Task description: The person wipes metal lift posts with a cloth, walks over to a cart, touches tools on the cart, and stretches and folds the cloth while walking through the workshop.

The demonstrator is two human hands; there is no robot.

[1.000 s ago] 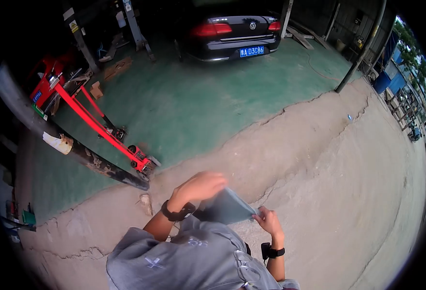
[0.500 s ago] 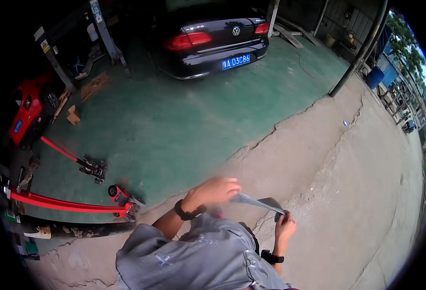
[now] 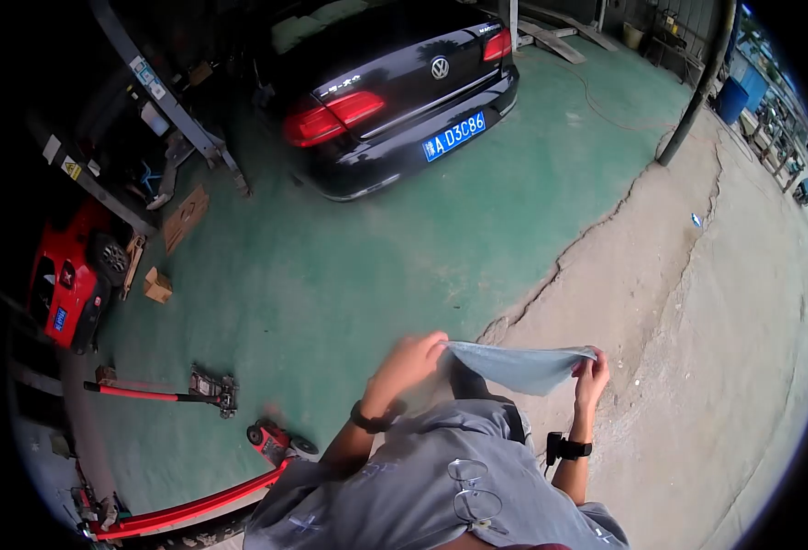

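Note:
A light blue-grey cloth [image 3: 519, 367] hangs stretched between my two hands in front of my body. My left hand [image 3: 413, 359] pinches its left corner, fingers pressed together. At the opposite end my right hand [image 3: 591, 378] grips the other corner. The middle of the cloth sags a little below its upper edge. Dark bands circle both wrists, and a pair of glasses [image 3: 475, 495] hangs on the front of my grey shirt [image 3: 395, 490].
Ahead stands a black car [image 3: 395, 101] on green floor. A red car [image 3: 74, 270] is at left, near lift posts [image 3: 161, 87] and a cardboard box [image 3: 157, 285]. Two red-handled floor jacks [image 3: 211, 390] [image 3: 276, 445] lie low left. A pole [image 3: 697, 101] and cracked concrete edge are right.
The cloth, earlier drawn into a narrow slanting strip, is now spread wider and nearly level. My right hand has moved up and right. The camera view has shifted too.

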